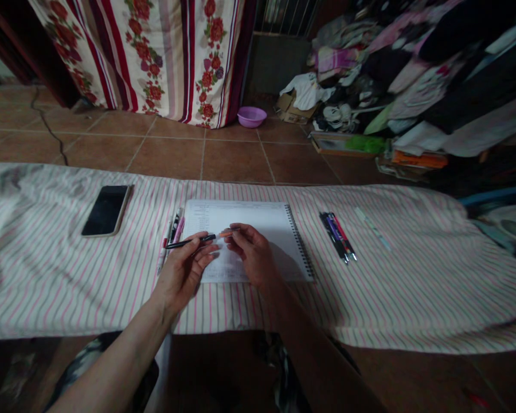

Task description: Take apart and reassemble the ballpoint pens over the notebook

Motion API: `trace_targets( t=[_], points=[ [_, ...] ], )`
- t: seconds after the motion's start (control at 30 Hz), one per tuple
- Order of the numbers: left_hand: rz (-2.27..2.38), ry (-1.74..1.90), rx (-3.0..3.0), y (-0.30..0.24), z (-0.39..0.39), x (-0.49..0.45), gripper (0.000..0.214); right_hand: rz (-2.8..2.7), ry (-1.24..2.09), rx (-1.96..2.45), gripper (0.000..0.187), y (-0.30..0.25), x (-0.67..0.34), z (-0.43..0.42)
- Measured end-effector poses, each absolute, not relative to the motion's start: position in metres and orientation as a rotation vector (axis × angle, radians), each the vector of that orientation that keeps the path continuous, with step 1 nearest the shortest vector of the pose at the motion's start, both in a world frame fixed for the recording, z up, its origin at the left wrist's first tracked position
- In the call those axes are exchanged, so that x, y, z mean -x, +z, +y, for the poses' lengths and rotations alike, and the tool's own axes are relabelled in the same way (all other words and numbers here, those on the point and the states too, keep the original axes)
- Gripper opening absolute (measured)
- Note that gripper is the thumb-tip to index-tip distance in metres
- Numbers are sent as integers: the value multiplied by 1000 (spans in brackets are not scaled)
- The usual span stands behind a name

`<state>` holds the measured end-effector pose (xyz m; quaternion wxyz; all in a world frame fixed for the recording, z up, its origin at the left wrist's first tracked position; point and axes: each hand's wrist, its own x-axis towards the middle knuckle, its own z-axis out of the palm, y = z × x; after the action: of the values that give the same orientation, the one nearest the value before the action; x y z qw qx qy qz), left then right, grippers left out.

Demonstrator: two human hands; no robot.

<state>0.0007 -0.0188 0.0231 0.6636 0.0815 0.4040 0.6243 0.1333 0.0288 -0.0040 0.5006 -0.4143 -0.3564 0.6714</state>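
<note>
Above a white spiral notebook (258, 215), my left hand (184, 264) pinches a black pen (180, 243) between thumb and fingers. The pen slants slightly, its right end pointing at my right hand (253, 252). Those fingers are closed on a slim orange-and-clear piece (226, 233), partly hidden by the fingertips. The two pieces are almost end to end; I cannot tell whether they are joined. Several pens (176, 225) lie along the notebook's left edge, close to my left hand. The notebook lies open at a pale page with faint print, its spiral on the right.
A striped cloth (413, 298) covers the low surface. On it lie a dark-screened phone (106, 210) at left, a group of pens (337, 236) right of the notebook, and a pale slender stick (372, 228). Beyond are a purple basin (251, 117), a floral curtain (172, 57) and heaped clothes (370, 57).
</note>
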Motion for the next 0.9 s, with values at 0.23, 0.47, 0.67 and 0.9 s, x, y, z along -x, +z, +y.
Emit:
trace_targets(
  t=[0.23, 0.47, 0.67, 0.9],
  points=[
    [775, 1377, -247, 22, -21, 1, 22, -803, 1637, 998, 18, -1, -135, 30],
    [667, 1286, -273, 27, -25, 7, 36, -732, 1622, 1001, 20, 0, -138, 33],
    [563, 1123, -345, 31, -29, 15, 65, -684, 1622, 1001, 20, 4, -141, 35],
    [639, 984, -429, 27, -27, 17, 54, -746, 1621, 964, 19, 3, -144, 35]
  ],
)
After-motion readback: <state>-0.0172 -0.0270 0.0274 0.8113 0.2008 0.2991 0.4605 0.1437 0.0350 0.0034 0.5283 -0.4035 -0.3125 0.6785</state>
